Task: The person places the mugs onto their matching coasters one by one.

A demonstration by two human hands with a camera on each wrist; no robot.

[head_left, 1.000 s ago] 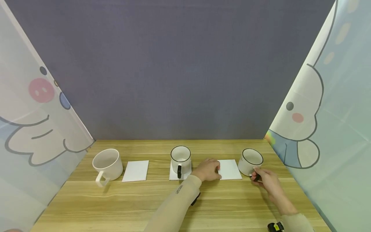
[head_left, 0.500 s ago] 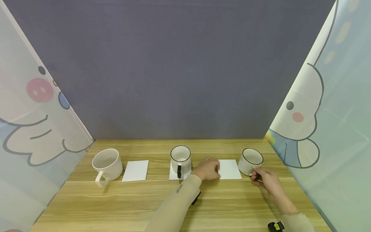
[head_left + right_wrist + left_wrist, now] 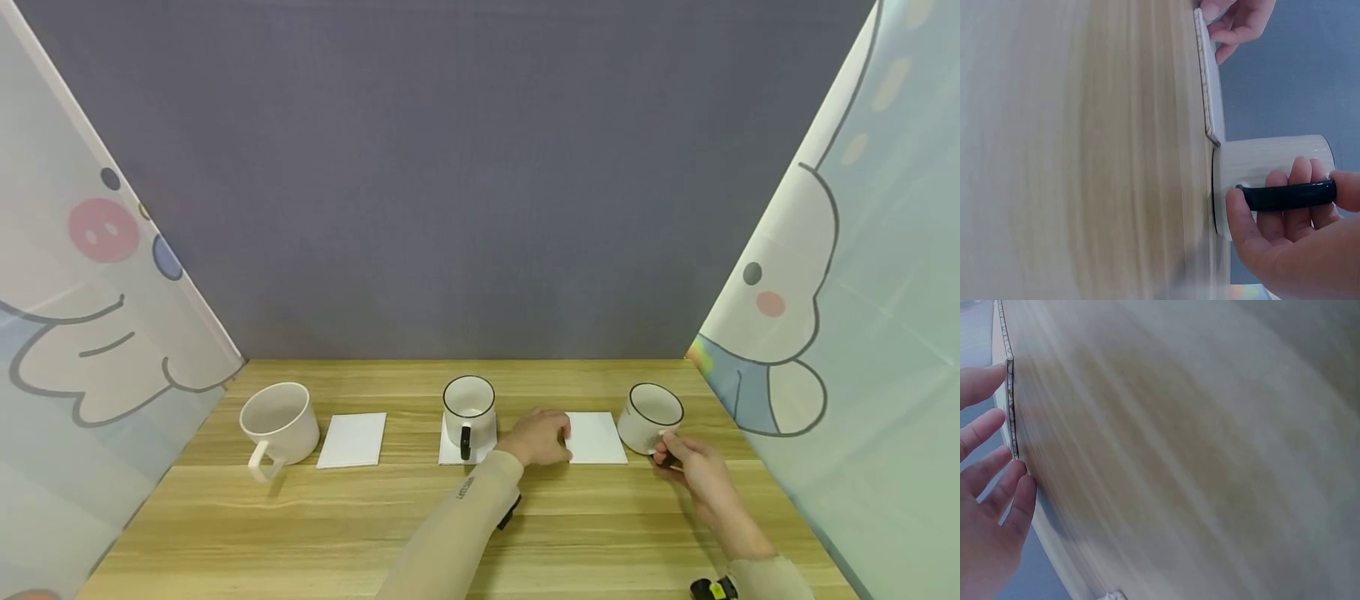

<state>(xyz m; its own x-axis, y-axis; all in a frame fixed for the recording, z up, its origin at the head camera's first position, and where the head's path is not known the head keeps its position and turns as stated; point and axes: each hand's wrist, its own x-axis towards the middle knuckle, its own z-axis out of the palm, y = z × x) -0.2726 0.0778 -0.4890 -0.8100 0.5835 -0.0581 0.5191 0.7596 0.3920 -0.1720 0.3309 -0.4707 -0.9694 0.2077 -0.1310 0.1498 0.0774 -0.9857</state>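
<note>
My left hand holds the left edge of a square white coaster, its thumb at the near corner and the other fingers toward the far one. In the left wrist view, the fingertips line the coaster's thin ridged edge, which lies flat on the wood. My right hand grips the black handle of a white mug with a black rim. That mug stands upright just right of the coaster, its base close by the coaster's corner in the right wrist view.
Left of my left forearm, a similar black-rimmed mug sits on its own white coaster. Farther left lie a bare coaster and a larger plain white mug. A grey curtain backs the wooden table.
</note>
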